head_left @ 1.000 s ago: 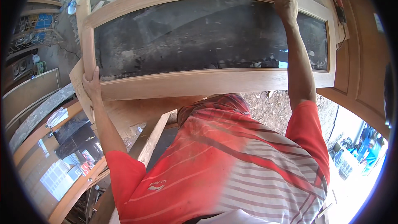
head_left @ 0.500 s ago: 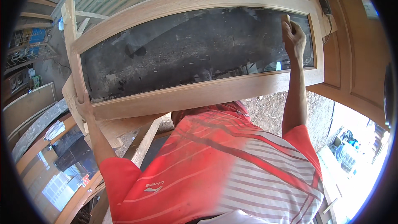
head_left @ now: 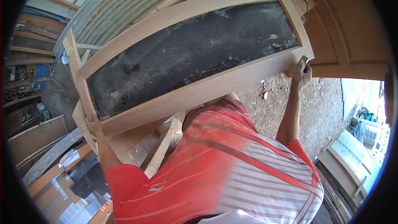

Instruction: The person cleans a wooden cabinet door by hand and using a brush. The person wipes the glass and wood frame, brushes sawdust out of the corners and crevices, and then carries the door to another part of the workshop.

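Looking down from my head, I have a long wooden frame [head_left: 195, 91] with a dark panel [head_left: 190, 54] set in it, held up in front of me and tilted, its right end higher than its left. My left hand [head_left: 94, 125] is clenched on the frame's lower left corner, fingers wrapped round the edge where the short end rail meets the long bottom rail. My right hand [head_left: 300, 74] is up at the lower right corner, arm stretched out, fingers closed on the end of the bottom rail; a small dark piece shows at my fingertips, but I cannot tell what it is. My red and white striped shirt [head_left: 224, 170] fills the lower middle of the view. Under the frame, pale timber pieces [head_left: 163, 149] lie crossed just below my left arm. Behind the frame stands a corrugated metal wall [head_left: 124, 8], and to the right a brown wooden door [head_left: 344, 29] leans close to the frame's end. The ground [head_left: 319, 112] beneath my right arm is bare dirt strewn with chips.
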Demonstrator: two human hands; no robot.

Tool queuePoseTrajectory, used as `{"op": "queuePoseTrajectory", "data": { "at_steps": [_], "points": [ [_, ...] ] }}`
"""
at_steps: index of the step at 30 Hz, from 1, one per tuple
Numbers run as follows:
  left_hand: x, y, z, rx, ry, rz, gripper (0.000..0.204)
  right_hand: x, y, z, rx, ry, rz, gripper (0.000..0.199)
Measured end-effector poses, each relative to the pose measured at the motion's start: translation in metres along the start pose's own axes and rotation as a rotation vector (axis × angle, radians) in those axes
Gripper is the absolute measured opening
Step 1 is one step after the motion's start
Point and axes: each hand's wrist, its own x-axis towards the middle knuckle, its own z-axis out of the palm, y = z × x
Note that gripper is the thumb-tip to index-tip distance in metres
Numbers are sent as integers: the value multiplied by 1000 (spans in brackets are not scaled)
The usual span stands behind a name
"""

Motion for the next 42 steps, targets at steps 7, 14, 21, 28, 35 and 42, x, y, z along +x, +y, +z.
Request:
{"op": "queuePoseTrajectory", "data": {
  "at_steps": [7,14,21,28,35,42],
  "points": [
    [-68,69,17,-100,151,234,80,-13,38,-26,77,-152,140,59],
    [-275,236,-32,-233,-402,976,99,-12,62,1,395,-324,185,54],
    [-313,264,1,0,-238,839,108,-10,52,-8,330,-338,179,50],
    [-332,283,17,-42,-116,849,102,8,49,-17,370,-198,128,56],
    [-352,297,20,5,-30,767,96,94,81,-18,357,-281,145,52],
    [-347,307,22,105,-114,748,94,117,84,-26,366,-317,58,56]
  ]
}}
